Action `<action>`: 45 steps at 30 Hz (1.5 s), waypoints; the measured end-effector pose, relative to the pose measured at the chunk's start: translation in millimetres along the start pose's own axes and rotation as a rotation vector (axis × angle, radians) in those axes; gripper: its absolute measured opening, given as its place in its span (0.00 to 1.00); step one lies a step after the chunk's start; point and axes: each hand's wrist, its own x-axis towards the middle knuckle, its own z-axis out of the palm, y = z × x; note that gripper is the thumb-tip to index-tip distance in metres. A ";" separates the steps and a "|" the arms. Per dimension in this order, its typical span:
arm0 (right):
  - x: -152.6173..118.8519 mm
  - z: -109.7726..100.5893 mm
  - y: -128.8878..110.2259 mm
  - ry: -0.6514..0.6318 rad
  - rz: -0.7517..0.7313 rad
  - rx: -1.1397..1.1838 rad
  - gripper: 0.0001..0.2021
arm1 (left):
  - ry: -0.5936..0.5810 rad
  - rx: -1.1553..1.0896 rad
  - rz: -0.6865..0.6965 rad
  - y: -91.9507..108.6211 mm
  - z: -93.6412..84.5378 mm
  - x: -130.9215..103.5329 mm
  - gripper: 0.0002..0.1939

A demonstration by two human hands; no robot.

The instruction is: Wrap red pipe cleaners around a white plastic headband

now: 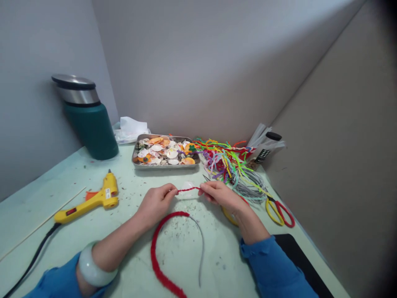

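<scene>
A thin red twisted pipe cleaner (187,189) is stretched between my two hands above the table. My left hand (158,203) pinches its left end. My right hand (218,192) grips the other side, and a red end shows past the palm. Below them lies a curved headband (156,254), its left part wrapped in fuzzy red and its right part a bare grey band. Under my right hand sits a pair of scissors, mostly hidden, with a yellow handle (229,216) showing.
A yellow glue gun (89,200) and a thin stick (43,223) lie left, near a green bottle (91,128). Behind are a metal tray (166,167) of shells and a pile of coloured pipe cleaners (223,161). More scissors (279,212) rest at right.
</scene>
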 end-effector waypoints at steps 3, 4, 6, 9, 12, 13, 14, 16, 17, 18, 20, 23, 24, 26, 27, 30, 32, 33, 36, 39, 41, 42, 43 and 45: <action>-0.3 0.9 -2.0 0.010 -0.029 -0.018 0.18 | -0.008 0.142 0.044 1.7 0.0 -2.5 0.16; -0.4 1.4 -2.9 0.014 -0.039 -0.021 0.18 | 0.001 0.197 0.076 2.7 0.3 -3.7 0.15; -0.4 2.6 -4.7 0.029 -0.059 -0.034 0.18 | 0.025 0.307 0.158 5.2 1.0 -5.9 0.15; -0.5 6.0 -7.4 0.039 -0.097 -0.053 0.18 | 0.050 0.444 0.246 7.9 1.6 -7.8 0.16; -0.6 14.3 -9.4 0.023 -0.141 -0.042 0.17 | 0.047 0.411 0.257 7.8 2.5 -7.7 0.16; -0.5 18.0 -9.8 0.014 -0.152 -0.036 0.16 | 0.038 0.345 0.250 7.3 2.9 -7.2 0.16; -0.4 21.8 -9.9 0.002 -0.162 -0.030 0.16 | 0.025 0.265 0.239 6.7 3.3 -6.7 0.16; 0.1 27.8 -9.5 -0.022 -0.176 -0.012 0.16 | 0.008 0.114 0.203 5.4 3.8 -5.2 0.16; 0.4 29.6 -9.1 -0.033 -0.177 0.000 0.16 | 0.011 0.064 0.183 4.9 3.8 -4.4 0.15; 0.7 30.5 -8.6 -0.035 -0.175 0.015 0.16 | 0.017 0.034 0.165 4.5 3.6 -3.7 0.15; 1.5 29.7 -7.5 -0.025 -0.163 0.046 0.15 | 0.029 0.016 0.136 4.4 2.7 -2.8 0.14; 2.9 26.1 -5.7 0.013 -0.151 0.069 0.13 | 0.013 -0.002 0.116 5.4 1.2 -3.2 0.15; 3.5 25.3 -5.1 0.019 -0.147 0.067 0.13 | 0.003 -0.018 0.115 5.9 0.9 -3.6 0.15; 4.4 24.8 -3.9 0.017 -0.142 0.061 0.12 | -0.010 -0.055 0.113 6.9 0.5 -4.3 0.16; 4.9 25.0 -3.3 0.013 -0.141 0.060 0.12 | -0.013 -0.068 0.111 7.1 0.5 -4.4 0.16; 5.7 26.0 -1.9 0.019 -0.156 0.065 0.11 | -0.036 -0.075 0.102 6.8 0.6 -3.7 0.17; 5.5 26.5 -2.0 0.034 -0.174 0.063 0.10 | -0.072 -0.067 0.101 6.5 0.8 -3.2 0.16; 5.2 26.7 -2.5 0.042 -0.189 0.058 0.10 | -0.097 -0.063 0.107 6.6 0.8 -3.2 0.15; 3.7 27.3 -4.9 0.041 -0.252 0.030 0.09 | -0.181 -0.037 0.146 8.2 0.6 -4.4 0.15; 3.2 27.3 -6.5 0.051 -0.281 0.008 0.08 | -0.202 0.012 0.172 10.6 0.0 -6.2 0.17; 3.7 26.1 -6.5 0.088 -0.264 0.019 0.09 | -0.158 0.018 0.171 11.5 -0.5 -6.9 0.17; 4.0 25.2 -6.4 0.111 -0.251 0.033 0.09 | -0.129 0.015 0.168 11.7 -0.7 -7.0 0.17; 4.1 24.1 -6.4 0.134 -0.238 0.050 0.10 | -0.102 0.012 0.164 11.6 -0.8 -6.9 0.17; 3.8 22.1 -7.1 0.170 -0.220 0.074 0.11 | -0.058 0.027 0.147 10.5 -0.7 -6.0 0.17</action>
